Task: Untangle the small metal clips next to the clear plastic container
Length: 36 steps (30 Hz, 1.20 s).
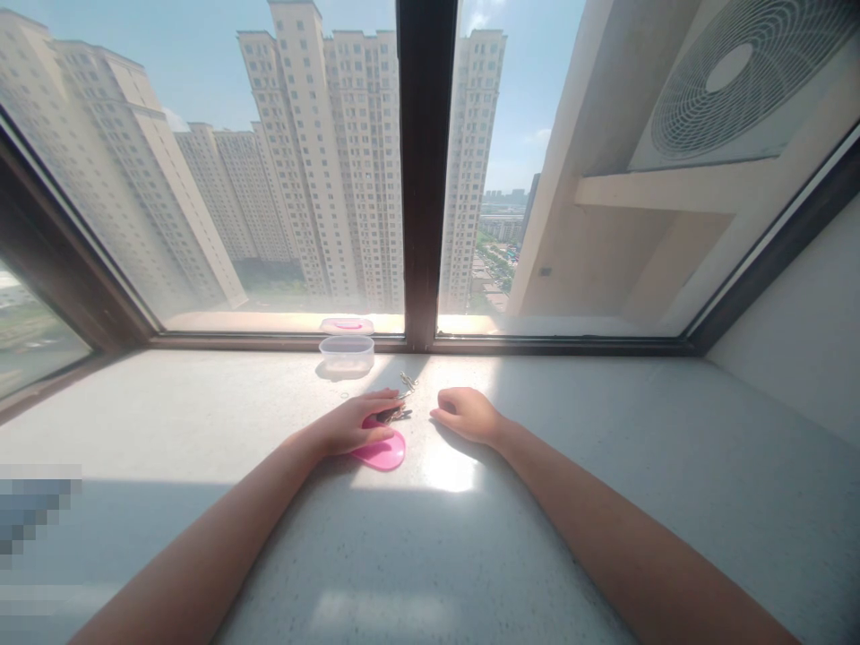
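My left hand (353, 425) rests low over the sill with its fingers stretched out and apart. Under and beside its thumb lies a flat pink plastic piece (386, 454) with a rounded edge, partly covered by the hand. Several small dark metal pieces (395, 414) lie by the left fingers, too small to name; a few gold-coloured metal pieces (408, 382) sit just beyond the fingertips. To the right, my right hand (468, 415) rests on the sill with fingers curled inward and closed. Whatever it may hold is hidden.
A clear plastic box (347, 355) stands open near the window frame (420, 343), behind the left hand. A pink-marked shape shows in the glass behind it. The pale speckled sill (417, 555) extends to both sides. Tall buildings (349, 161) are outside.
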### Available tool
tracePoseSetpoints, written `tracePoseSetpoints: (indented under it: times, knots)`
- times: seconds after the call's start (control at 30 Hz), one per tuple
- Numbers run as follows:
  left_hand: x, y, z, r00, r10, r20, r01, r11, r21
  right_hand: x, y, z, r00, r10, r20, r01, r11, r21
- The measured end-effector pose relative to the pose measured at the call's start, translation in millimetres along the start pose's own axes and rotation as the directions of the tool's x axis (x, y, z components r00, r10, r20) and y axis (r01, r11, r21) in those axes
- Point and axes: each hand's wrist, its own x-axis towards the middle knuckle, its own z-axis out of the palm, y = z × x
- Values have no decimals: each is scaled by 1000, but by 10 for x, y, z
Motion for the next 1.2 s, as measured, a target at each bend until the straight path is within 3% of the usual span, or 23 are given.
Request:
tracePoseSetpoints:
  times: [1.2]
  knots:
    - [22,133,51,995,65,78,-67,997,25,0,10,10,1000,-18,-12,18,1000,-4]
